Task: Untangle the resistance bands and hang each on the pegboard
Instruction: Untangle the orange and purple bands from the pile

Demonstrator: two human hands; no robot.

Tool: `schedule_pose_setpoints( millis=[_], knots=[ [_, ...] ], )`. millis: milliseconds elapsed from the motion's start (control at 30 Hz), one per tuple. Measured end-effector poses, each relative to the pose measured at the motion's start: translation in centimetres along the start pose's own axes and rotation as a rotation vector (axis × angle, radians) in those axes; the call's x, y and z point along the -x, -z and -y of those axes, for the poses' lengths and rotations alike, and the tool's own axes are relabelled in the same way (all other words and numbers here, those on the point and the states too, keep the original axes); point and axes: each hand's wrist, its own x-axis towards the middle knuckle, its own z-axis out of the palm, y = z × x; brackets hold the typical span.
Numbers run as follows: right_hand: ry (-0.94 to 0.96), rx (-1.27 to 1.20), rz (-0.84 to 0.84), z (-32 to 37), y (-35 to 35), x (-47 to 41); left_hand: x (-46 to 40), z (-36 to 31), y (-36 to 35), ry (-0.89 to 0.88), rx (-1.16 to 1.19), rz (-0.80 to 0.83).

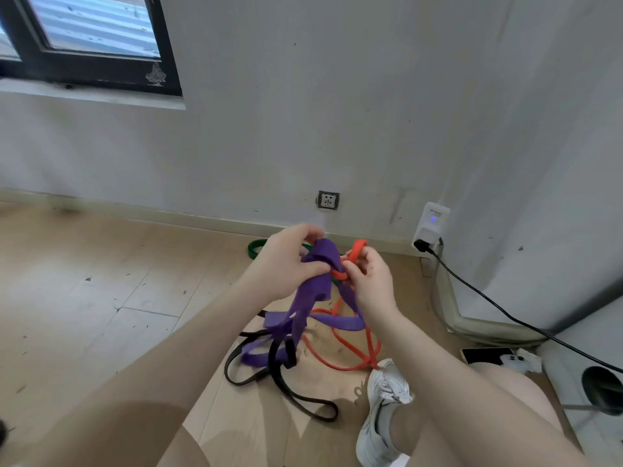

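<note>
Bands are soft, light and stretchy: left hand (pixel 286 261) grips the purple band (pixel 317 281), right hand (pixel 369 281) pinches the orange band (pixel 357 249) at the knot, the correct hold.

The left hand (pixel 286 264) and right hand (pixel 369 278) hold the knot of bands (pixel 323 278) between them, above the floor (pixel 101 298) — loose loops (pixel 286 358) trail nearer. A shoe (pixel 381 412) sits near right; a wall socket (pixel 327 200) lies far behind.
</note>
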Motion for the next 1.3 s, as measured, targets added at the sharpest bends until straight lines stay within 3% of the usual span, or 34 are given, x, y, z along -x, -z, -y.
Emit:
schedule_pose_setpoints(
  millis=[133, 267, 367, 433, 533, 667, 733, 833, 900, 1100, 1133, 1200, 1300],
  knots=[
    [-0.100, 0.018, -0.116, -1.2, -1.0, -0.4, 0.4, 1.1, 0.0, 0.125, 0.269, 0.020],
    [-0.243, 0.057, -0.341, -1.8, 0.6, -1.9, 0.6, 2.9, 0.9, 0.144, 0.265, -0.092],
    [-0.233, -0.133, -0.188, -1.0, 1.5, -2.2, 0.3, 4.3, 2.4, 0.163, 0.154, -0.091],
    [-0.230, -0.115, -0.069, -0.3, 1.4, -2.3, 0.0, 4.8, 2.4, 0.224, 0.236, -0.151],
    [-0.274, -0.087, -0.110, 0.4, 1.9, -2.7, -0.3, 5.0, 1.6, 0.286, 0.433, -0.249],
    [-0.296, -0.174, -0.150, 1.7, 2.4, -2.9, -0.6, 6.9, 0.4, 0.436, 0.495, -0.338],
    [-0.227, -0.192, -0.090, 2.9, 1.6, -2.5, -0.6, 8.5, -0.4, 0.580, 0.459, -0.268],
    [-0.147, -0.124, 0.021, 4.0, 0.5, -1.7, 0.1, 9.4, -2.3, 0.696, 0.177, -0.026],
    [-0.127, -0.067, 0.086, 4.2, 0.0, -1.1, 0.6, 9.1, -4.0, 0.635, 0.082, 0.042],
    [-0.103, -0.087, 0.143, 4.0, -0.2, -0.6, 2.2, 3.8, -6.5, 0.236, 0.360, 0.038],
    [-0.106, -0.088, 0.149, 3.9, 0.0, -0.5, 2.1, 3.5, -6.7, 0.190, 0.303, 0.033],
    [-0.100, -0.074, 0.165, 3.8, 0.1, -0.3, 1.5, 3.1, -7.2, 0.124, -0.037, 0.105],
    [-0.086, -0.067, 0.165, 3.3, 0.3, -0.3, 0.3, 2.1, -7.0, 0.145, -0.469, 0.166]
  ],
)
